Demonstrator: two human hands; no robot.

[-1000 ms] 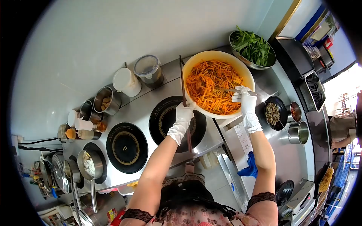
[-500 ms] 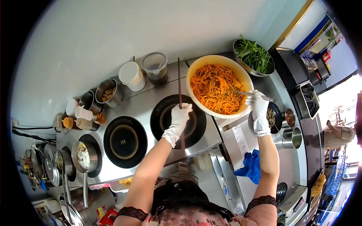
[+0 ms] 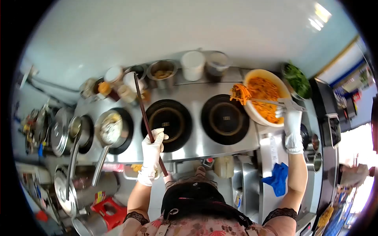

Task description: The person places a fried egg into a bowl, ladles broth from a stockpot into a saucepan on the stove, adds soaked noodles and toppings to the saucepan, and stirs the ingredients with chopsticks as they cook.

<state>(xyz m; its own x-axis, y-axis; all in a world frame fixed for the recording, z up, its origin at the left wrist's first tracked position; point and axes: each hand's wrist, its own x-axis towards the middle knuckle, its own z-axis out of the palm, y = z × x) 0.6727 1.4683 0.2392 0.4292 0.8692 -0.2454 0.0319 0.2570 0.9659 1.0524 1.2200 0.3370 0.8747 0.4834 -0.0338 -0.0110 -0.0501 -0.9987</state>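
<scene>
My left hand (image 3: 152,153), in a white glove, is closed around long dark brown chopsticks (image 3: 144,114) standing steeply in front of the nearer left cooking plate (image 3: 175,137). My right hand (image 3: 293,126), also gloved, grips metal tongs (image 3: 269,101) that reach over a large cream bowl (image 3: 254,114). At the tips of the tongs hangs a clump of shredded carrot (image 3: 240,93), just outside the bowl's left rim. More shredded carrot (image 3: 265,89) fills the bowl. Another round black cooking plate (image 3: 226,131) lies below and left of the clump.
A pan (image 3: 111,128) of white food and a ladle (image 3: 75,129) are at the left. Along the wall stand sauce bottles (image 3: 106,88), a steel pot (image 3: 162,74) and a white tub (image 3: 193,65). Leafy greens (image 3: 297,80) sit behind the bowl. A blue cloth (image 3: 277,179) lies at right.
My right hand has lifted a clump of carrot out of the bowl with the tongs, toward the left. My left hand has moved left with the chopsticks, now tilted. The view has shifted left.
</scene>
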